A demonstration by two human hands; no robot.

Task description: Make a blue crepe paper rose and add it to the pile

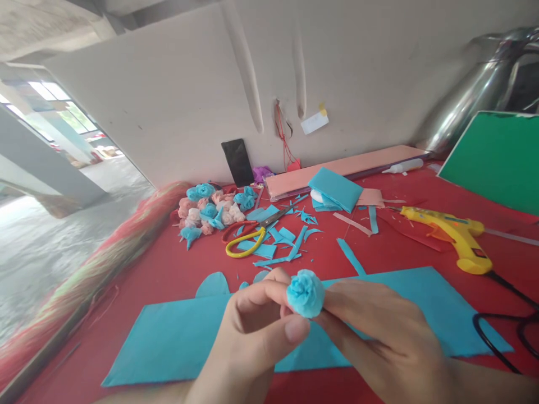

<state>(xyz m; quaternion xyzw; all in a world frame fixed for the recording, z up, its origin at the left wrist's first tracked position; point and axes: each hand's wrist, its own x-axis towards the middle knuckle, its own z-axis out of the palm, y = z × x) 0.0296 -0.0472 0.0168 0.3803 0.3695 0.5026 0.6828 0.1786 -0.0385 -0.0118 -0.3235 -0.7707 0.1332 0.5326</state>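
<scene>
A blue crepe paper flower (305,293) is held up between my two hands, its ruffled top facing me. My left hand (256,331) pinches it from the left with thumb and fingers. From the right, the fingertips of my right hand (387,331) grip its side and underside; the flower's base is hidden behind the fingers. Below the hands lies a long sheet of blue crepe paper (177,336) on the red tabletop (202,269). Just beyond it are scissors (248,241) with red and yellow handles, among blue paper scraps (295,247).
Finished paper flowers (208,210) in blue, pink and white are piled at the back left. A yellow glue gun (455,230) with a black cord lies right, near a green board (497,160). Folded blue paper (334,188), a phone (237,163) and a white bottle (404,166) are at the back.
</scene>
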